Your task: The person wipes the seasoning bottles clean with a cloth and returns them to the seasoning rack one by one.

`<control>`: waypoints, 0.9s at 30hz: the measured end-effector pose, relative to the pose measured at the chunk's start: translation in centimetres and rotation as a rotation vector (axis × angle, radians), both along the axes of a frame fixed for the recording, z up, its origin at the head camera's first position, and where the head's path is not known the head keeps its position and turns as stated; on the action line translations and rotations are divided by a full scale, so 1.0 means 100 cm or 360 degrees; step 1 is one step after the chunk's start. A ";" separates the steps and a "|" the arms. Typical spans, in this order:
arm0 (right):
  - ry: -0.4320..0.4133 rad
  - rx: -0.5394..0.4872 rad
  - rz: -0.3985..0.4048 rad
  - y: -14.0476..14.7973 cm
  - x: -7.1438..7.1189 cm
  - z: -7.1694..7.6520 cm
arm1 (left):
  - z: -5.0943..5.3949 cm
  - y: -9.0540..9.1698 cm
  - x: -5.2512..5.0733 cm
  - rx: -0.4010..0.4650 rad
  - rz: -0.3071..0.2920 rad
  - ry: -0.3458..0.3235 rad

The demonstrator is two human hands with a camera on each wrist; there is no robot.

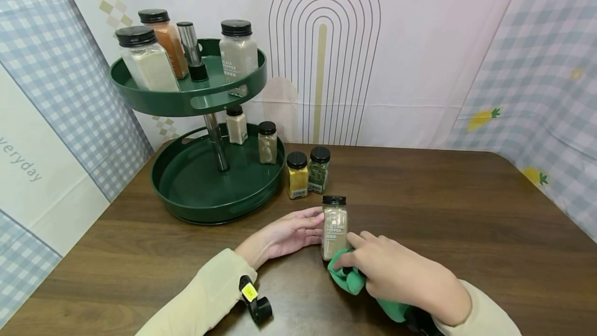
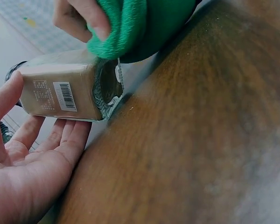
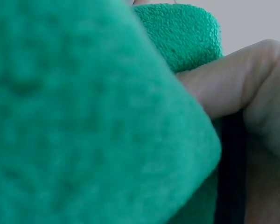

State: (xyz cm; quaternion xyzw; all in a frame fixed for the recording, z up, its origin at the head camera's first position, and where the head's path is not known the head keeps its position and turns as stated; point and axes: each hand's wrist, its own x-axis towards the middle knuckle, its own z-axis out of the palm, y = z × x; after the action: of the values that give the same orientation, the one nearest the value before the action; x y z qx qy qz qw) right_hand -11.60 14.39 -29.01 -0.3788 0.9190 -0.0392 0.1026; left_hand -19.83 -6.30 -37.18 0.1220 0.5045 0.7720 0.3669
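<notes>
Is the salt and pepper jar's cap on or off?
On: the black cap sits atop the salt and pepper jar, head view.

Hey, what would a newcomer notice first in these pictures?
Probably the dark green, round two-tier stand at the left of the brown wood-grain table, with black-lidded jars on both tiers. Next, near the front middle, comes the bright green fuzzy cloth, which the right hand holds against the lower part of a clear, square-sided jar of beige powder in the left hand.

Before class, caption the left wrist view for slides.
Clear square jar in the left grip, green fuzzy cloth at its base.
</notes>
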 end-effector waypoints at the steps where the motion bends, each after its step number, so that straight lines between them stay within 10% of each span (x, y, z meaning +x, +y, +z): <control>1: -0.0004 0.0008 0.0016 0.000 0.000 -0.001 | 0.000 0.000 0.000 -0.0002 -0.0001 0.0005; 9: -0.0120 -0.0035 0.0012 0.009 0.000 0.011 | -0.001 0.000 0.000 0.0008 0.0017 -0.0014; 18: 0.0546 -0.0311 -0.0162 0.025 -0.015 0.026 | 0.000 0.001 0.000 0.0019 0.0006 -0.0012; 27: 0.0411 -0.0267 -0.0166 0.022 -0.023 0.015 | 0.001 0.001 0.002 -0.0039 0.0001 -0.0011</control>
State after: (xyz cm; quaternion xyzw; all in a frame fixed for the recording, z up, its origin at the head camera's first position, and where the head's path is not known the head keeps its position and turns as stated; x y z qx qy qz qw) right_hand -13.94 16.59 -27.53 -0.3397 0.9364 -0.0720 -0.0506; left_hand -19.64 -6.23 -37.04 0.1148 0.5126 0.7663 0.3700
